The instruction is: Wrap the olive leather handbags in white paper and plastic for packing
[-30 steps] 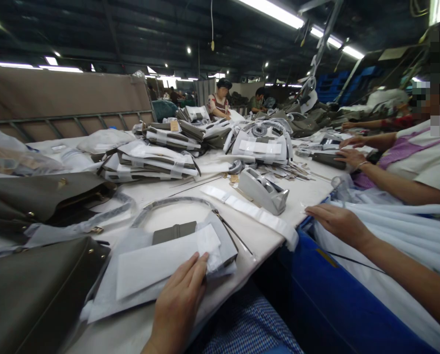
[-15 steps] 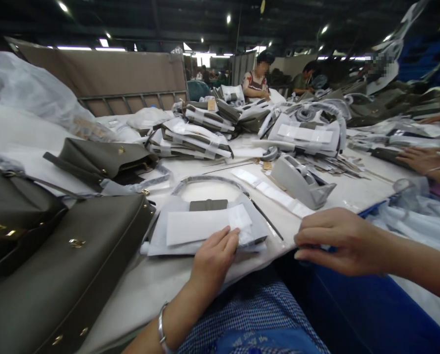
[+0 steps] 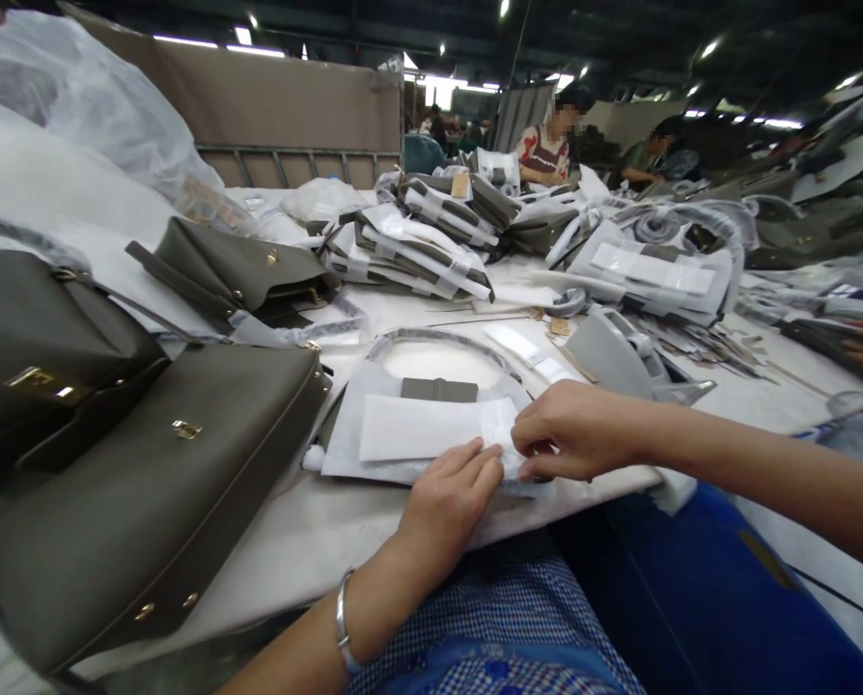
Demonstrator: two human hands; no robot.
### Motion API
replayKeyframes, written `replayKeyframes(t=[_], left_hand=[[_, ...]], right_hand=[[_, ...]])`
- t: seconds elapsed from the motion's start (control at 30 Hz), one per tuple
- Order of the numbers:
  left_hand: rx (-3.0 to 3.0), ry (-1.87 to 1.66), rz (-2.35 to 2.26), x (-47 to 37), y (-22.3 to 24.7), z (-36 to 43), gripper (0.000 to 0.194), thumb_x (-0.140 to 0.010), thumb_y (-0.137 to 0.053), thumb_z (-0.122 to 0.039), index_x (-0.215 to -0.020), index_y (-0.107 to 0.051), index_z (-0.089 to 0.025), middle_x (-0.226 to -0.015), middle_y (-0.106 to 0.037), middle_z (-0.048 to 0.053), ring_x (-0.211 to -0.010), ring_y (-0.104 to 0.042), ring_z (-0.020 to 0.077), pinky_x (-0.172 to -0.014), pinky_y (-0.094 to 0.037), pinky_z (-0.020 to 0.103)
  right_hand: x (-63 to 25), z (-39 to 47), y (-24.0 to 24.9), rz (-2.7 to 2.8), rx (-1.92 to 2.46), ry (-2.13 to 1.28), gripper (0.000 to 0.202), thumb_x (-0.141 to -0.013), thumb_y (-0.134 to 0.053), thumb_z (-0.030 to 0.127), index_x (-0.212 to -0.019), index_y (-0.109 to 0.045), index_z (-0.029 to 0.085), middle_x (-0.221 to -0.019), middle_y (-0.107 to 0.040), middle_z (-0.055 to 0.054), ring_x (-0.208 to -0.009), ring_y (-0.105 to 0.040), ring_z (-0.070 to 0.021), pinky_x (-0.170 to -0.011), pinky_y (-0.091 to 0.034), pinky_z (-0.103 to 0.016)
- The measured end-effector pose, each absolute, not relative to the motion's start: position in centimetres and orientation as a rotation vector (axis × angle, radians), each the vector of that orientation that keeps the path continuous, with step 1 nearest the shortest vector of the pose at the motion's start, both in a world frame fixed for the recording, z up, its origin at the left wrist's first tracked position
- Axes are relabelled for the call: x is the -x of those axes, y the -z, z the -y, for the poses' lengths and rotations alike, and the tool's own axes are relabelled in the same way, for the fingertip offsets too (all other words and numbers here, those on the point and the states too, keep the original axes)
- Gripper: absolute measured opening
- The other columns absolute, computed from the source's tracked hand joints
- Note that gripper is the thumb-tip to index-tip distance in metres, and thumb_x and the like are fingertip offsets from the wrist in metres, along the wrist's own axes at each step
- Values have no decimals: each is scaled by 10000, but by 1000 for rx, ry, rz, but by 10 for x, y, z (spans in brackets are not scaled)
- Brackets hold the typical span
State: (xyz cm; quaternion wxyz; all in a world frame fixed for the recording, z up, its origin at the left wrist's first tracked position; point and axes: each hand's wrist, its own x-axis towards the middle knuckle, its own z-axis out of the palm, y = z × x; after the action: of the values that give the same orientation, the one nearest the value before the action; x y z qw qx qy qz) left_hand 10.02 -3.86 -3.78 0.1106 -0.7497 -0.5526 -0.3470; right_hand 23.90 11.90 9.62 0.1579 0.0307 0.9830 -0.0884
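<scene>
In front of me lies a flat olive-grey handbag wrapped in white foam sheet (image 3: 348, 449), its covered handle (image 3: 446, 335) arching away from me. A white foam strip (image 3: 417, 430) crosses its front, under a bare patch of olive-grey leather (image 3: 440, 389). My left hand (image 3: 452, 497) rests with fingers stretched out on the strip's lower right part. Beside it, my right hand (image 3: 576, 431) is closed in a pinch at the wrapped bag's right edge. Whatever its fingertips hold is hidden.
Unwrapped olive-grey handbags (image 3: 207, 473) fill the left side. A grey tape dispenser (image 3: 612, 352) stands beyond my right hand. Wrapped bags (image 3: 409, 246) are piled at the back, where people work. A blue bin (image 3: 692, 589) is below the table's right edge.
My right hand has come in from the right to the wrapped bag's edge, next to my left hand. The view has turned slightly, shifting the scene to the right.
</scene>
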Motion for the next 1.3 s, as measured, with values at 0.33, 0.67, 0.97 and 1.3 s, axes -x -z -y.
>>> replayKeyframes(t=[0.33,0.67,0.97,1.3], left_hand=[[2180,1054,1619,-100,37,37,149,-1005,-527,-189,-1102,-629,-137,-1182,-718,56,-1178,-636,221,-981,-560,355],[2176,1083,1644,-102,38,38,155,-985,-554,-165,-1125,-618,-143,-1142,-729,53,-1193,-629,216,-988,-556,360],[2181,1057,1625,-102,47,41,254,-1005,-488,-148,-1235,-593,-124,-1272,-687,69,-1271,-580,216,-1060,-504,377],[2537,673,1551,-88,33,53,750,-873,-634,-132,-1519,-354,-389,-1544,-423,117,-1405,-424,354,-1079,-459,527]], right_hand=[[-221,-119,-86,-2703,-154,152,236,-797,-686,445,-737,-719,220,-663,-709,-30,-624,-597,-168,-557,-232,-269],[-213,-127,-82,-2624,-198,290,296,-749,-728,510,-739,-723,214,-630,-674,4,-574,-534,-131,-537,-244,-255],[-204,-138,-76,-2510,-203,462,356,-696,-762,534,-763,-722,187,-625,-641,31,-525,-465,-97,-532,-256,-250],[-200,-142,-73,-2443,-195,525,301,-706,-775,464,-777,-723,177,-632,-626,40,-562,-479,-95,-547,-265,-240]])
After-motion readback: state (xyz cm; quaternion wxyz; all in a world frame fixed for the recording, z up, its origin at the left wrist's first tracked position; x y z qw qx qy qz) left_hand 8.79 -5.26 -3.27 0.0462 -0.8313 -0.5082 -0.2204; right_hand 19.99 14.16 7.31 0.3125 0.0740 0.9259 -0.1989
